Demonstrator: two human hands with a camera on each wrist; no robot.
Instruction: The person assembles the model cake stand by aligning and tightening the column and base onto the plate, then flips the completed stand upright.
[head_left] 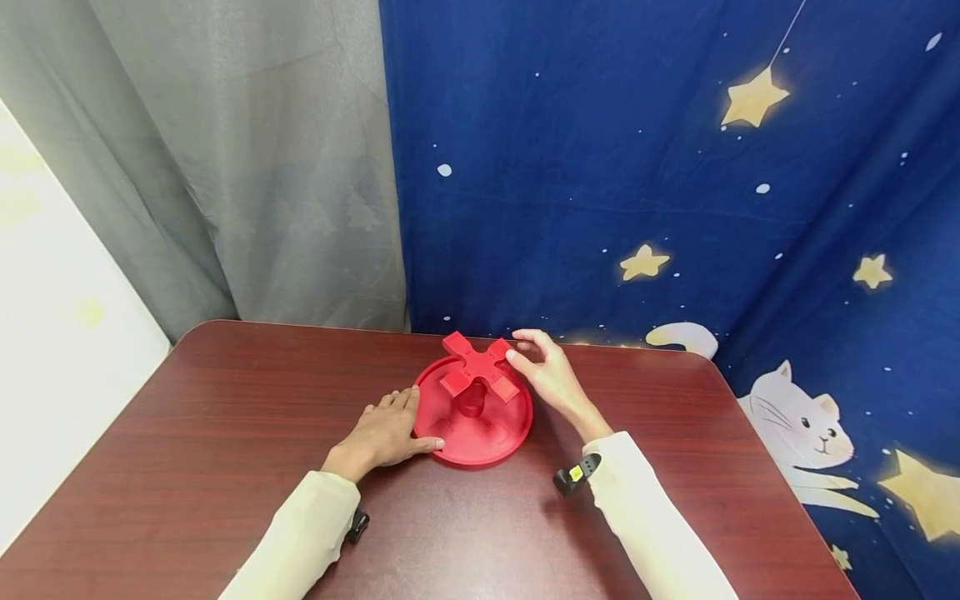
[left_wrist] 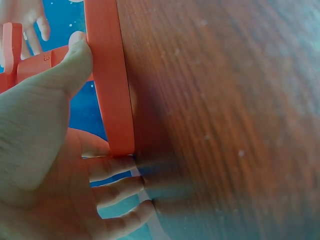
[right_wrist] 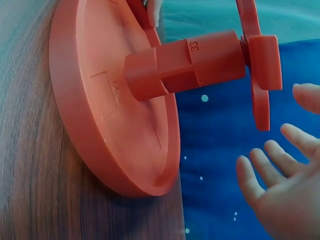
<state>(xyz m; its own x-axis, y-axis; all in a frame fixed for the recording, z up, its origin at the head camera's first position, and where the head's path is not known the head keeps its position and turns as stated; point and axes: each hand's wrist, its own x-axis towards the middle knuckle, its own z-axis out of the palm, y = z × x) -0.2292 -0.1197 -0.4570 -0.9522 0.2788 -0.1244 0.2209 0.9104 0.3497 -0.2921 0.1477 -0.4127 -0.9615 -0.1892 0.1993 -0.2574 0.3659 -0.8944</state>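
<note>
A round red dish with a raised rim sits on the table, and a red post stands up from its middle. On top of the post is a red four-armed cross. My left hand touches the dish's left side, its thumb at the rim and its other fingers stretched out along the edge by the tabletop. Beside the cross's right arms, my right hand hovers with fingers spread and slightly bent. In the right wrist view a gap shows between those fingertips and the cross.
The dark wood table has its back edge just behind the dish. Beyond it hang a grey curtain and a blue curtain with stars and a white cat. Each wrist wears a small black device.
</note>
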